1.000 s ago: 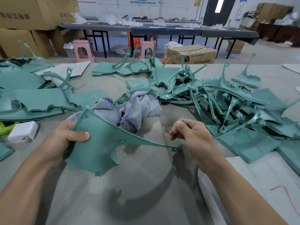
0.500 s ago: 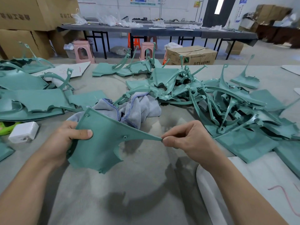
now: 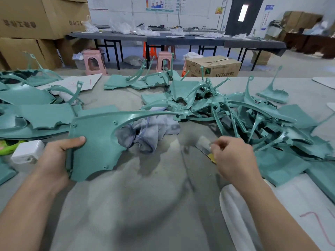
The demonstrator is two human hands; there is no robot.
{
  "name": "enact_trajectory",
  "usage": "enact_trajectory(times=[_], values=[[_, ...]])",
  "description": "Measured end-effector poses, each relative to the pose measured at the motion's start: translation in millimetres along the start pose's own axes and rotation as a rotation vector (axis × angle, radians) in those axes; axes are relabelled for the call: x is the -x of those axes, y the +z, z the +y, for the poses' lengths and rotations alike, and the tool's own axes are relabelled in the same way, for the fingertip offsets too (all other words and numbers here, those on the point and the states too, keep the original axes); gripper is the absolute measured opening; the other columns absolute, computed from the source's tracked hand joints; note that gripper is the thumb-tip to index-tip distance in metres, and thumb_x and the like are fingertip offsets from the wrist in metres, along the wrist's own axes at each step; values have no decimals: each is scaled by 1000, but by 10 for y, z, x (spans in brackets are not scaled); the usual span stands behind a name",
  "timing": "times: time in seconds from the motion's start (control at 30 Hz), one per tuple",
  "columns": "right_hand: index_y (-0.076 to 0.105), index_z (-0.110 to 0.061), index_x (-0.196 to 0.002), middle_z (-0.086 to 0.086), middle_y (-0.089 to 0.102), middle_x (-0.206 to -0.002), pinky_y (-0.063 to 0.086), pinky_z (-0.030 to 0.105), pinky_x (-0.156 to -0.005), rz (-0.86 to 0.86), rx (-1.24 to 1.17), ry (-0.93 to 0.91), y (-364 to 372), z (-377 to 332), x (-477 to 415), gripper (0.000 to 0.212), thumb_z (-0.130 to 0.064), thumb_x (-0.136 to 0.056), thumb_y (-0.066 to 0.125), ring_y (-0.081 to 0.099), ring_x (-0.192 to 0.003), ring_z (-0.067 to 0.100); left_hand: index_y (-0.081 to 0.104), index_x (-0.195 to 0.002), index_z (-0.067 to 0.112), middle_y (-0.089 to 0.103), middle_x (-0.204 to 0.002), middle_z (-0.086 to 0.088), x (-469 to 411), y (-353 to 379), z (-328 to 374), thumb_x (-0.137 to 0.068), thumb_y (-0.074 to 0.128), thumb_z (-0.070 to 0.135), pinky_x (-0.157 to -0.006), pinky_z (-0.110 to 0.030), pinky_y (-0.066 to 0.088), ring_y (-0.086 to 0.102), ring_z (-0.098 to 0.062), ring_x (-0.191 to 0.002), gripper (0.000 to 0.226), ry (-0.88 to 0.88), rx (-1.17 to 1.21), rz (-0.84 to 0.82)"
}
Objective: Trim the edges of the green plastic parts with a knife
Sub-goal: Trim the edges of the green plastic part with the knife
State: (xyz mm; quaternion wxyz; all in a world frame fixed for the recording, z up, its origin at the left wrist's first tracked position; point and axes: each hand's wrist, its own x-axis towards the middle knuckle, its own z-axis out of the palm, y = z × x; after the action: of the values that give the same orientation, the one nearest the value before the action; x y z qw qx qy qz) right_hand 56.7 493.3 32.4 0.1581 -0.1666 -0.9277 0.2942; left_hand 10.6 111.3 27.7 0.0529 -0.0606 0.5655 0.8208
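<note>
My left hand [image 3: 56, 156] grips a green plastic part [image 3: 96, 142] by its broad left edge, thumb on top. The part's long thin arm curves away to the right, above a grey cloth [image 3: 154, 131]. My right hand [image 3: 233, 158] is apart from the part, lower right, with fingers closed around a knife [image 3: 205, 147] that has a yellow handle and a blurred blade pointing up-left. A big tangled pile of green parts [image 3: 244, 120] lies right of centre. Flat green parts [image 3: 36, 115] are stacked at the left.
A white block [image 3: 27, 151] sits by my left wrist on the grey table cover [image 3: 136, 205]. White sheeting [image 3: 272, 214] lies at the lower right. Beyond the table are pink stools [image 3: 94, 61], a cardboard box [image 3: 213, 67] and a long dark table.
My right hand let go of the part's thin tip and moved right, and now holds the knife. My left hand has turned the part flatter, with its arm swung up and away.
</note>
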Motion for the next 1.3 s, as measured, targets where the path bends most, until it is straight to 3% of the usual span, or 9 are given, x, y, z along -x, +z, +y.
enact_trajectory(times=[0.17,0.37,0.5,0.6,0.67,0.77,0.83,0.97,1.3], values=[[60,-16,-113,3,47,-100,41,35,-82,-162,393,60,101,-31,10,20,-27,-97,56,44,-87,24,83,-94,19,77,-109,-10,37,195,-76,-75,58,18,-62,-41,62,76,-30,-88,31,0,24,10],[61,-25,-85,-4,61,-81,40,32,-68,-137,380,108,16,-54,53,11,-29,-95,60,53,-70,21,69,-121,17,76,-109,-13,28,306,-165,-66,69,23,-68,-62,58,73,-36,-86,56,69,-48,-11],[61,-25,-69,-5,64,-59,40,30,-56,-44,-22,22,-52,-32,80,26,-30,-93,71,60,-61,13,80,-99,16,78,-95,-11,7,427,-257,-85,67,12,-60,-32,61,77,-23,-79,19,135,-119,26],[62,-25,-71,-7,69,-63,39,15,-49,-45,-303,-173,-55,-169,178,25,-18,-92,73,60,-51,3,83,-92,22,78,-101,-12,32,523,-310,-89,64,19,-62,-32,61,77,-26,-87,19,-3,-30,-45],[65,-23,-75,-6,70,-67,45,14,-54,-73,-464,-246,23,-286,252,21,-15,-92,74,64,-57,4,83,-83,15,77,-87,-14,86,574,-291,-80,69,22,-49,-28,57,76,-24,-66,16,-135,33,-111],[76,-15,-83,0,72,-77,56,24,-69,-204,-938,-102,155,-419,352,6,-17,-83,81,65,-71,9,82,-82,6,73,-80,-19,180,624,-267,-69,74,21,-37,-23,52,67,-20,-48,21,-340,-31,-222],[81,-13,-88,9,76,-90,62,35,-84,-398,-1316,72,198,-455,397,23,-21,-67,85,72,-84,18,81,-94,7,71,-90,-22,230,634,-275,-71,73,25,-40,-22,52,64,-17,-49,30,-408,-159,-319],[81,-11,-86,20,76,-98,62,34,-72,-453,-1417,197,225,-491,404,18,-15,-68,80,76,-88,28,70,-116,7,65,-98,-25,211,625,-300,-78,70,30,-34,-21,45,56,-15,-41,44,-402,-265,-351],[71,2,-93,15,76,-81,60,26,-58,-284,-1387,467,338,-468,321,7,-3,-94,65,75,-68,20,56,-136,31,73,-122,6,201,654,-293,-72,78,33,-72,-26,60,71,-17,-108,68,-295,-308,-336]])
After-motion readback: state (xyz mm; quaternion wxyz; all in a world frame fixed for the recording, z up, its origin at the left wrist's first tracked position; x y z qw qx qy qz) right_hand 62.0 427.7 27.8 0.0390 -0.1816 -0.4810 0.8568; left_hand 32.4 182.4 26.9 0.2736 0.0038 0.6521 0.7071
